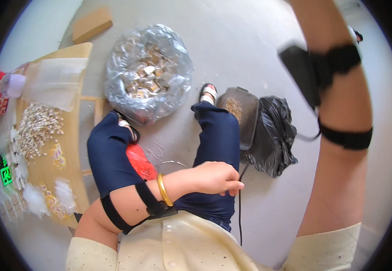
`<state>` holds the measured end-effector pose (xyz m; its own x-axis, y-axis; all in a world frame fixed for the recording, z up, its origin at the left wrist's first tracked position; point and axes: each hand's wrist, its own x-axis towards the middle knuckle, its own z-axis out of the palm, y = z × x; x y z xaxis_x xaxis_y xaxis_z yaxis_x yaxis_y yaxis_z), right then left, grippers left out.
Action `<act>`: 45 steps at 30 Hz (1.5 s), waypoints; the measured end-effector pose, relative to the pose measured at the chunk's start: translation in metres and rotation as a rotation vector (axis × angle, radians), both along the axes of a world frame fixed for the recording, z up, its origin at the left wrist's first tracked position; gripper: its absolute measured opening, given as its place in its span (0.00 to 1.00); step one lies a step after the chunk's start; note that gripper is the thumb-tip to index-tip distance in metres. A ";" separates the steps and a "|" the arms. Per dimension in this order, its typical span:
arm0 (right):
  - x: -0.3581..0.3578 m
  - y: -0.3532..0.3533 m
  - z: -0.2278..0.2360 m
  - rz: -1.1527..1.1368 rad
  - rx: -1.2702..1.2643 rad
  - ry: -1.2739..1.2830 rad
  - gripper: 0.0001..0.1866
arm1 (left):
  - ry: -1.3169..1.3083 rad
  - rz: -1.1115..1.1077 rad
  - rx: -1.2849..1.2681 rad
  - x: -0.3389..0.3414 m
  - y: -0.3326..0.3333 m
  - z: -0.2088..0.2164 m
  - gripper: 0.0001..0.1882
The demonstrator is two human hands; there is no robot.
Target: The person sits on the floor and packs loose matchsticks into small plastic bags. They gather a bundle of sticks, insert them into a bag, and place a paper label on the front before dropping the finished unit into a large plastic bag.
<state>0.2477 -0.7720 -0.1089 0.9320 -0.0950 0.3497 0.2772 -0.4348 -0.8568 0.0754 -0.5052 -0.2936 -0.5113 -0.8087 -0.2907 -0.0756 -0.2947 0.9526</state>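
Note:
My left hand (pixel 219 178) is over my lap, above the dark blue trousers (pixel 209 198), with its fingers curled under and the thumb pointing right. The inside of its grip is turned away, so I cannot see whether anything is in it. A thin black cable (pixel 240 217) runs just beside the fingertips; whether it touches them I cannot tell. On that wrist sits a gold bangle (pixel 164 189), with black straps (pixel 146 198) behind it. My right forearm (pixel 340 104) is raised along the right side, strapped with a black device (pixel 300 72). The right hand is beyond the top edge.
At left, a wooden table (pixel 76 149) bears a pile of small white sticks (pixel 38 128) and plastic packets (pixel 65 194). A large clear bag (pixel 114 72) of small wrapped pieces stands ahead. Right of my feet are a grey bin (pixel 248 122), a black bag (pixel 275 140); a red bag (pixel 139 160) lies between my legs.

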 end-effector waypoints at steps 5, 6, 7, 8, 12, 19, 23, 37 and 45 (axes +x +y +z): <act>-0.122 0.036 -0.064 -0.389 -0.055 0.256 0.13 | -0.345 0.460 0.111 0.095 0.128 0.011 0.18; -0.158 0.029 -0.072 -0.500 -0.017 0.413 0.09 | -0.304 0.576 0.269 0.103 0.170 0.014 0.18; -0.195 0.022 -0.089 -0.496 0.138 0.376 0.08 | -0.459 0.615 0.357 0.104 0.215 0.020 0.18; -0.229 0.024 -0.094 -0.559 0.266 0.399 0.08 | -0.667 0.641 0.442 0.092 0.268 0.016 0.18; -0.374 0.035 -0.121 -0.772 0.295 0.608 0.10 | -0.420 0.677 0.837 -0.035 0.445 0.000 0.19; -0.534 0.108 -0.197 -0.279 0.272 1.565 0.07 | -0.126 0.900 1.110 -0.146 0.459 -0.001 0.19; -0.557 0.194 -0.215 0.259 0.379 1.898 0.11 | -0.155 0.994 1.095 -0.157 0.454 0.007 0.19; -0.542 0.225 -0.282 0.505 0.258 2.032 0.13 | -0.156 1.082 1.114 -0.193 0.478 0.023 0.18; -0.545 0.222 -0.286 0.524 0.237 2.031 0.14 | -0.179 1.069 1.092 -0.183 0.470 0.017 0.18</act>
